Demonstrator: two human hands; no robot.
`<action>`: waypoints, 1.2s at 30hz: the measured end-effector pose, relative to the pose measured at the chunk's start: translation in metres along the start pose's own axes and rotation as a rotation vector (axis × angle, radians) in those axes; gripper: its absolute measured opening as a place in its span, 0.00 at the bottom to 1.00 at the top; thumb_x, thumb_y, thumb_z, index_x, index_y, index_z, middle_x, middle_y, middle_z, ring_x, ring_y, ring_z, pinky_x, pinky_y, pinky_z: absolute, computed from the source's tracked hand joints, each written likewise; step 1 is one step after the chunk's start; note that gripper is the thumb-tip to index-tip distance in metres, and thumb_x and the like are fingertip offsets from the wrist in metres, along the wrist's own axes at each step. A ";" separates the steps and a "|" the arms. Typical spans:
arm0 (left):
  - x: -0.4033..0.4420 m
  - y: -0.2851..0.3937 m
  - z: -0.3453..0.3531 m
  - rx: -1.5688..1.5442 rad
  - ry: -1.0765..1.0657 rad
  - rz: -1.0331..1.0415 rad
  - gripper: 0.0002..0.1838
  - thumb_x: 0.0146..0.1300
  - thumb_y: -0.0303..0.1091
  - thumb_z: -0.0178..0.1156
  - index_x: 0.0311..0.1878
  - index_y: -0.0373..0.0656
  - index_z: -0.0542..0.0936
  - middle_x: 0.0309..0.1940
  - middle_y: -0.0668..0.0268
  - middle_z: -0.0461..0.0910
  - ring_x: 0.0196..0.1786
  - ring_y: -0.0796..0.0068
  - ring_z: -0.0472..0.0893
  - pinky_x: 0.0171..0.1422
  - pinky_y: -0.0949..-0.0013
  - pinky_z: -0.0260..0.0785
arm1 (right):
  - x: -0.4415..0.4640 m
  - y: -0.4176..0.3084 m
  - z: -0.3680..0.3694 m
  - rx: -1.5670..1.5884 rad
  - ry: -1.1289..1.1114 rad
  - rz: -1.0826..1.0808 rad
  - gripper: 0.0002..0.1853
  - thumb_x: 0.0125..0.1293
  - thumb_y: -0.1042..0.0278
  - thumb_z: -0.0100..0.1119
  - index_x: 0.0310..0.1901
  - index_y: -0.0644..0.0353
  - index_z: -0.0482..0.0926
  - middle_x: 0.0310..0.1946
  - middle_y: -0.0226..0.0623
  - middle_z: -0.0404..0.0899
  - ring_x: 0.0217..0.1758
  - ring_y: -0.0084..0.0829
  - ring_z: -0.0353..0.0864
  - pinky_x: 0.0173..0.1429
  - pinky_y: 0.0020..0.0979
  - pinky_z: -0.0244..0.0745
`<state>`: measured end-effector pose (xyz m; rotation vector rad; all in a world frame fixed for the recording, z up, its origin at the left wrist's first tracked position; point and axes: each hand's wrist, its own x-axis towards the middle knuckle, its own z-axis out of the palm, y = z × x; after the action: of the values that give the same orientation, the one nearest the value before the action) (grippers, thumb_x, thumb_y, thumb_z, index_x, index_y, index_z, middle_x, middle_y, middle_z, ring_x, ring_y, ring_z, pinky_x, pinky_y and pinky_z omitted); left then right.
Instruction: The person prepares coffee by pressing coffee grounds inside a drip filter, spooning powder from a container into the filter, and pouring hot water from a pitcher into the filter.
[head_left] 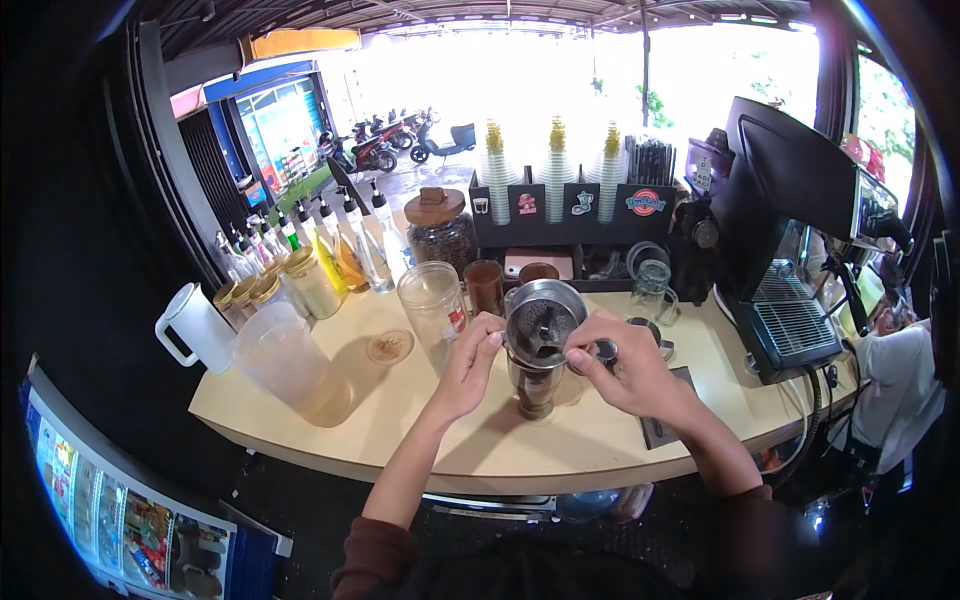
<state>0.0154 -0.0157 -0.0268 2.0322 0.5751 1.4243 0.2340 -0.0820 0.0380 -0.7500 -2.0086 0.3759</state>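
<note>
A round metal vessel with dark contents is held over a tall glass near the front of the counter. The lower part of the glass looks dark. My left hand is closed in a pinch at the vessel's left edge. My right hand is closed on the other side, its thumb and forefinger pinching a thin handle that reaches into the vessel, perhaps a spoon; its far end is hard to make out. A dark metal cup or jug shows partly behind the right hand.
Left on the counter stand a cloudy plastic pitcher, a white jug, a clear jar and several pump bottles. Stacked cups fill a black rack. A coffee machine stands right, with another person beyond.
</note>
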 end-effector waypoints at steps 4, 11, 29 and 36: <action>0.000 -0.001 -0.001 0.021 0.006 0.004 0.12 0.73 0.34 0.44 0.41 0.35 0.72 0.36 0.63 0.70 0.39 0.73 0.70 0.47 0.71 0.63 | 0.003 0.005 0.002 -0.027 0.018 -0.091 0.06 0.62 0.73 0.60 0.40 0.64 0.77 0.31 0.41 0.77 0.34 0.39 0.79 0.36 0.34 0.72; 0.003 0.004 -0.004 0.062 -0.018 0.013 0.12 0.73 0.33 0.44 0.42 0.34 0.73 0.36 0.62 0.70 0.41 0.70 0.71 0.49 0.70 0.63 | 0.006 0.002 -0.005 -0.125 -0.049 -0.026 0.06 0.64 0.71 0.59 0.41 0.59 0.78 0.34 0.37 0.77 0.39 0.34 0.74 0.48 0.34 0.65; 0.000 0.018 0.003 0.167 0.066 0.013 0.09 0.70 0.30 0.47 0.41 0.34 0.74 0.35 0.59 0.73 0.40 0.66 0.73 0.49 0.68 0.65 | 0.015 0.007 -0.001 -0.117 0.115 0.012 0.05 0.65 0.72 0.55 0.39 0.58 0.80 0.31 0.32 0.82 0.38 0.28 0.76 0.51 0.32 0.62; -0.002 0.024 0.011 0.226 0.136 0.006 0.08 0.70 0.28 0.46 0.39 0.34 0.72 0.34 0.58 0.72 0.39 0.65 0.73 0.48 0.67 0.64 | 0.012 0.009 0.008 -0.035 0.172 0.042 0.05 0.64 0.71 0.56 0.39 0.58 0.81 0.31 0.31 0.83 0.37 0.27 0.78 0.52 0.32 0.61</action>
<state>0.0255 -0.0367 -0.0145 2.1204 0.8201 1.5706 0.2257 -0.0673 0.0364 -0.8191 -1.8449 0.2912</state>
